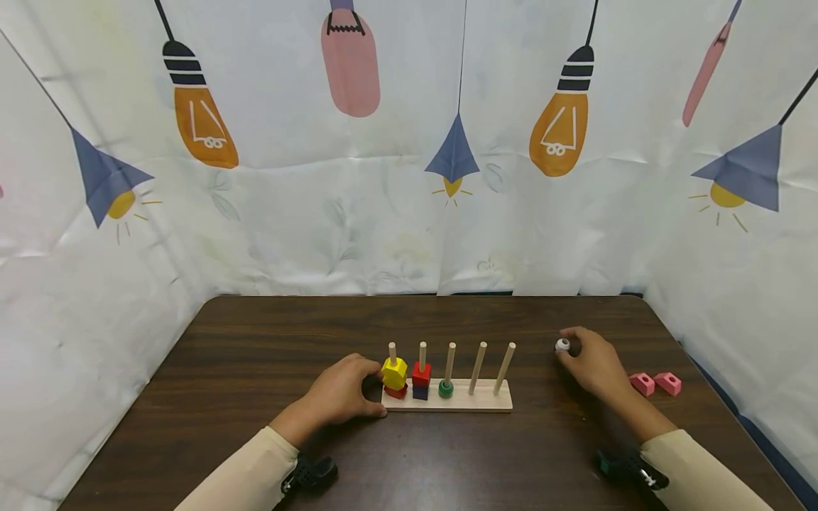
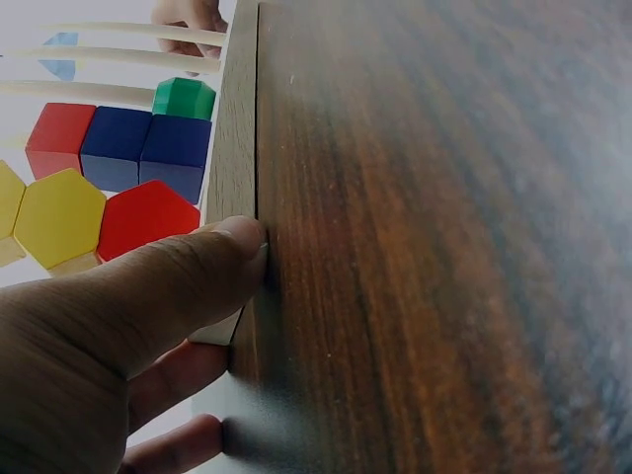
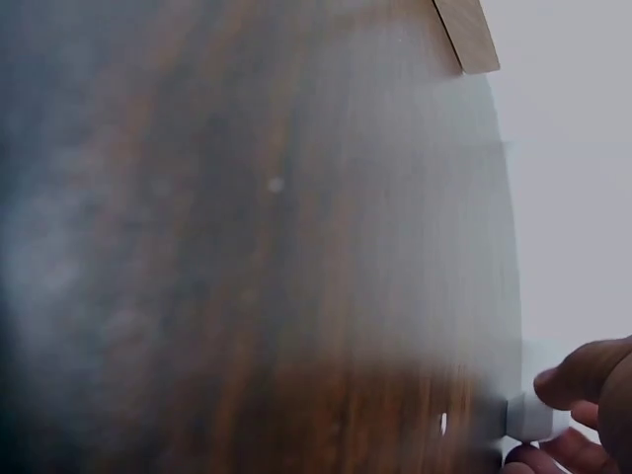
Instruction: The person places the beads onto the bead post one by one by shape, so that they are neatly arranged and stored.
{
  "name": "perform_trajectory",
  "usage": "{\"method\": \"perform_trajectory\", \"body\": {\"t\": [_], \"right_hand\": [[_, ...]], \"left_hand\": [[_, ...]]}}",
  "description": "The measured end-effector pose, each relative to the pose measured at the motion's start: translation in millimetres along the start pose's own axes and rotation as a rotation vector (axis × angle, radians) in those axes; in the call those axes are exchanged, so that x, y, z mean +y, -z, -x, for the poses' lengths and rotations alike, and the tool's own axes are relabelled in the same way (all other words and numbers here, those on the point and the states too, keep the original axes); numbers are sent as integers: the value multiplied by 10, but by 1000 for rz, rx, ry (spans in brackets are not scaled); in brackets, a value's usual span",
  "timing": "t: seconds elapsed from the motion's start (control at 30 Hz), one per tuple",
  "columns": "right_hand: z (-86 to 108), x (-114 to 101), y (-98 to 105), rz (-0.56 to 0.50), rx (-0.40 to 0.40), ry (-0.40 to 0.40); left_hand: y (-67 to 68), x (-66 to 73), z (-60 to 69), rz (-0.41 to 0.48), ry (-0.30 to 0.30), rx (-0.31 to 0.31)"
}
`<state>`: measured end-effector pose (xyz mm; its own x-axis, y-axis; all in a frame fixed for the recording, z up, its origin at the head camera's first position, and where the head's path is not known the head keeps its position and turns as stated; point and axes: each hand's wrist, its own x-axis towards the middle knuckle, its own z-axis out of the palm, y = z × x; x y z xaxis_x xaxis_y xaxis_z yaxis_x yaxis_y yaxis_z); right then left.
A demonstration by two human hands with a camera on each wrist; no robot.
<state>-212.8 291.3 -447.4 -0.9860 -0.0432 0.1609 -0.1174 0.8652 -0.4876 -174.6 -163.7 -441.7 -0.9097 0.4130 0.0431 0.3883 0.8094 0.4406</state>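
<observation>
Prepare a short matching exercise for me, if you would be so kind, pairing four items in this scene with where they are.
Items
1. Green piece
2. Pink blocks
3. White piece
4. Yellow pieces

Places
A. Above a red piece on the leftmost peg
B. Held by the right hand
C. Low on the middle peg
D. On the table, near its right edge

Pairs: 1-C, 2-D, 3-B, 4-A
</observation>
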Motion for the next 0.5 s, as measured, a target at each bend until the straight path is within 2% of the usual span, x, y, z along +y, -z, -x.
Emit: {"method": "perform_trajectory", "body": {"t": [0.27,0.5], "right_hand": [[-47,-35,-60,-6,6,10],[-19,-232,-25,-47,13,51]], "left_hand": [[0,13,-2,-8,9,6],[-1,6,0,5,3,3]]}}
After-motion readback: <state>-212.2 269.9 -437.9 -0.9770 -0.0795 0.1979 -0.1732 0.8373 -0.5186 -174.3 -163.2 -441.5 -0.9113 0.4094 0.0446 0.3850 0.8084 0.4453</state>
